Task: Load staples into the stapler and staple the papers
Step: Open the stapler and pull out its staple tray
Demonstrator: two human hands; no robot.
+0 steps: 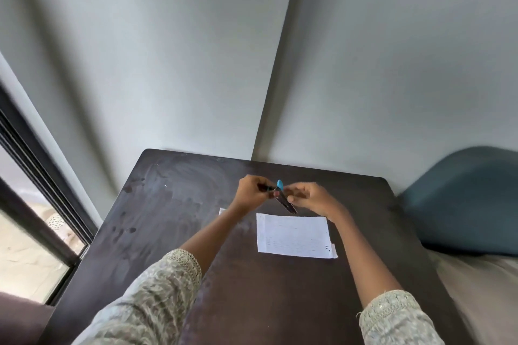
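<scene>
My left hand (252,190) and my right hand (311,196) meet above the dark table (196,232), both gripping a small stapler (284,199). The stapler has a blue top and a dark metal body that slants down to the right, and it looks swung apart at its hinge. Just below my hands, white papers (293,235) with faint writing lie flat on the table. A small white item (222,211) peeks out from behind my left wrist; I cannot tell what it is. No staples are visible.
The table stands in a corner against grey walls. A dark-framed window (33,176) runs along the left. A blue cushion (462,199) lies on a bed at the right, close to the table's right edge.
</scene>
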